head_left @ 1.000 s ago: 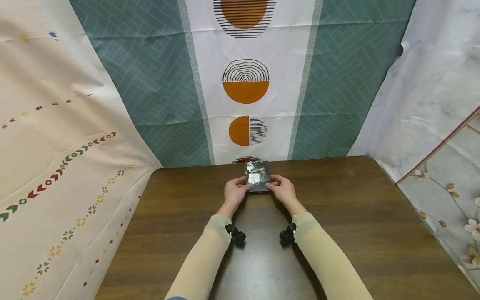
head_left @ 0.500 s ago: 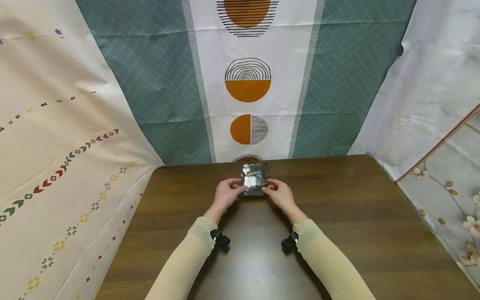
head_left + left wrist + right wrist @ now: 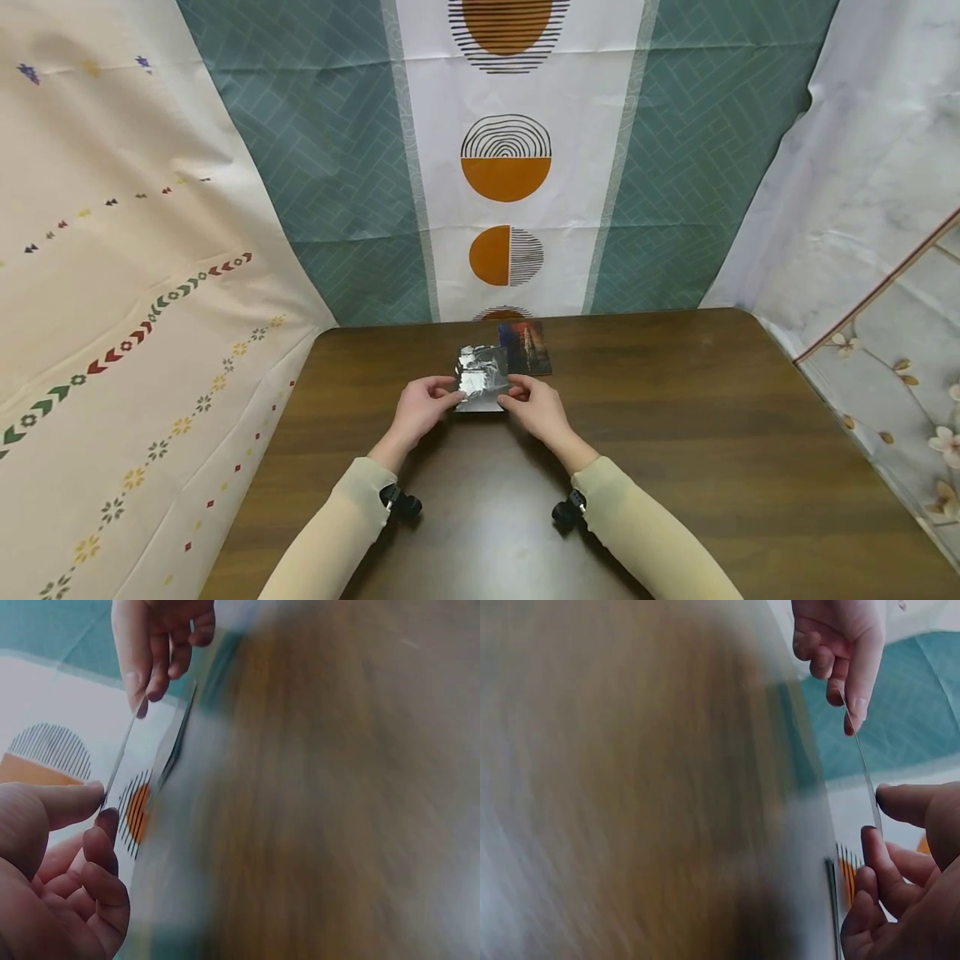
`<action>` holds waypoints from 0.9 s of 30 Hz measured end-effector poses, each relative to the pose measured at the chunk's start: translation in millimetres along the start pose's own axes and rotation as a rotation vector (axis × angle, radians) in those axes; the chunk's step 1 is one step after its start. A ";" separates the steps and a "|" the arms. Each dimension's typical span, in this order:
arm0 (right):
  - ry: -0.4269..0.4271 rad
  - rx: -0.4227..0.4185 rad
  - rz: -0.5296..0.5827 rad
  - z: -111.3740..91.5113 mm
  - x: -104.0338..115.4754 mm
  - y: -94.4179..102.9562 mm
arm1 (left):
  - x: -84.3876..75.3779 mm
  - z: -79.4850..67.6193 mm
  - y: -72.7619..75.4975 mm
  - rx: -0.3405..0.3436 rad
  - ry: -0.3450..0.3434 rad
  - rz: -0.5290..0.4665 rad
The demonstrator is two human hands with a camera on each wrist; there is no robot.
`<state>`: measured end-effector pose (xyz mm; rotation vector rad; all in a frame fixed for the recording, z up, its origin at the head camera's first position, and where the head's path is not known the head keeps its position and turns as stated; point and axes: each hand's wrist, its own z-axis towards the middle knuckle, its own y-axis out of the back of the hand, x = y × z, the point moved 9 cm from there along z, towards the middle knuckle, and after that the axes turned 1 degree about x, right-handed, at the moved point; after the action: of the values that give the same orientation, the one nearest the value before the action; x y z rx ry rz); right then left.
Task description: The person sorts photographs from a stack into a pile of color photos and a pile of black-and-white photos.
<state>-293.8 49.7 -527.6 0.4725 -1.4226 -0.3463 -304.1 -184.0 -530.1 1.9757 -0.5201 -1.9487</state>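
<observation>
Both hands hold a thin, square, shiny sheet (image 3: 482, 377) by its opposite sides, above the far part of the table. My left hand (image 3: 420, 410) pinches the left edge between thumb and fingers. On the other side my right hand (image 3: 538, 408) pinches the right edge likewise. In the left wrist view the sheet (image 3: 120, 757) appears edge-on as a thin line between the hands. Just behind it, to the right, a dark card (image 3: 531, 348) with a colourful red and blue picture lies near the table's far edge, partly overlapped by the sheet.
The brown wooden table (image 3: 675, 433) reflects light in front of the hands. A teal and white patterned cloth (image 3: 337, 167) hangs behind its far edge. Patterned cloths also hang at the left and right sides. A small black device (image 3: 401, 504) is worn on each wrist.
Both hands have drawn the shiny sheet left and nearer to me. The picture card, earlier hidden beneath the sheet, now shows behind it.
</observation>
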 end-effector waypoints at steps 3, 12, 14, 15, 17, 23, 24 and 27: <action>0.012 0.027 -0.002 -3.1 6.7 -11.2 | 9.3 -7.4 12.1 0.000 0.012 0.029; 0.041 0.120 -0.067 -8.6 24.1 -50.9 | 34.8 -27.6 48.4 0.009 0.095 0.094; 0.046 0.135 -0.095 -9.3 28.0 -60.0 | 39.1 -31.5 56.0 0.007 0.104 0.110; 0.047 0.143 -0.109 -9.6 29.8 -64.5 | 41.0 -33.2 59.8 0.004 0.108 0.116; 0.044 0.154 -0.138 -10.2 33.4 -73.0 | 45.0 -36.5 66.9 -0.002 0.118 0.134; 0.054 0.172 -0.224 -14.8 45.1 -91.3 | 55.2 -43.4 81.0 0.004 0.138 0.213; 0.058 0.171 -0.238 -15.8 46.8 -93.0 | 56.3 -44.4 82.2 0.009 0.137 0.228; 0.069 0.170 -0.284 -17.8 48.9 -97.8 | 58.5 -46.5 84.4 0.020 0.125 0.259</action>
<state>-265.3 -56.9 -536.8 0.8219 -1.3250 -0.4340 -260.4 -287.2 -541.5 1.9184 -0.7241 -1.6591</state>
